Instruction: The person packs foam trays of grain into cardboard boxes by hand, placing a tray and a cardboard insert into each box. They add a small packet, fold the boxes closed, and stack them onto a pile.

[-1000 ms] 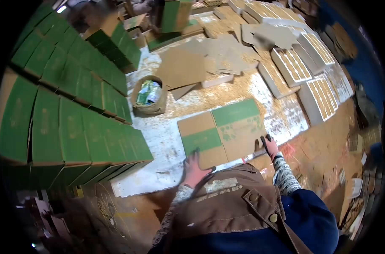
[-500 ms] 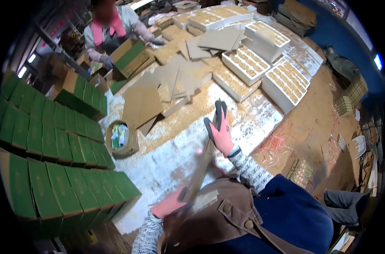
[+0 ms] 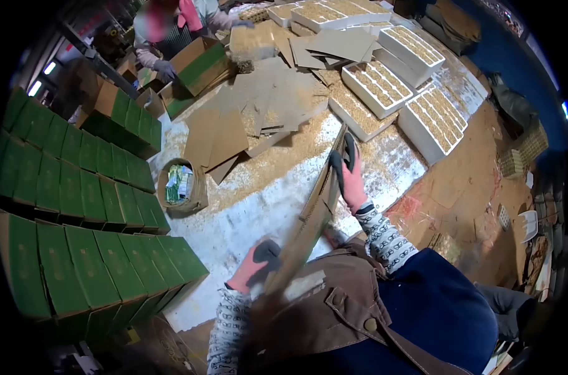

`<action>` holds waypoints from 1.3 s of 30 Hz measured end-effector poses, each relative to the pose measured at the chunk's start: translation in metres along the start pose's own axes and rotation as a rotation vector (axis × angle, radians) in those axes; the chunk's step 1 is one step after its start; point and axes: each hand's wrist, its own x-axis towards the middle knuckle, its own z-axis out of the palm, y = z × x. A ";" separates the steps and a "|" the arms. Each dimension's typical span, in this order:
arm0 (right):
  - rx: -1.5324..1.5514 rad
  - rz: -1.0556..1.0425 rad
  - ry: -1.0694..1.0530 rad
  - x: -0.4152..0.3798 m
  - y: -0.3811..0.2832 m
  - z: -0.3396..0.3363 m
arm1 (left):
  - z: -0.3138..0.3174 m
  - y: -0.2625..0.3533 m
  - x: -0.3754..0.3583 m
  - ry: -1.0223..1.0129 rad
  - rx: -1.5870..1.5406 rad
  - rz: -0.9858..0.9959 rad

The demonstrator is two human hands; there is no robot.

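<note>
A flattened brown cardboard carton (image 3: 309, 219) with a glimpse of green stands on edge, slanting from my apron toward the table's middle. My right hand (image 3: 354, 178), in a pink glove with dark fingertips, grips its far end, the fingers bent against the side. My left hand (image 3: 251, 267), gloved alike, is beside the carton's near end. Its dark fingers are curved and smeared by motion, so I cannot tell how they meet the cardboard. The carton's lower end blurs in front of the brown apron (image 3: 334, 312).
Rows of green cartons (image 3: 78, 256) line the left side. A round tub (image 3: 196, 190) holds small packets. Cardboard sheets (image 3: 218, 134) and white foam trays (image 3: 374, 87) filled with tan, grain-like material lie farther back. Across the table a person (image 3: 178, 37) handles a green carton (image 3: 203, 65).
The carton has swung upright and shows more of its side. My right hand has moved right and its fingers have folded in; my left hand has risen. The view has shifted slightly.
</note>
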 end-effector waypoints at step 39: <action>-0.823 -0.185 -0.540 -0.029 -0.009 0.022 | -0.020 -0.059 0.048 1.004 -0.125 0.458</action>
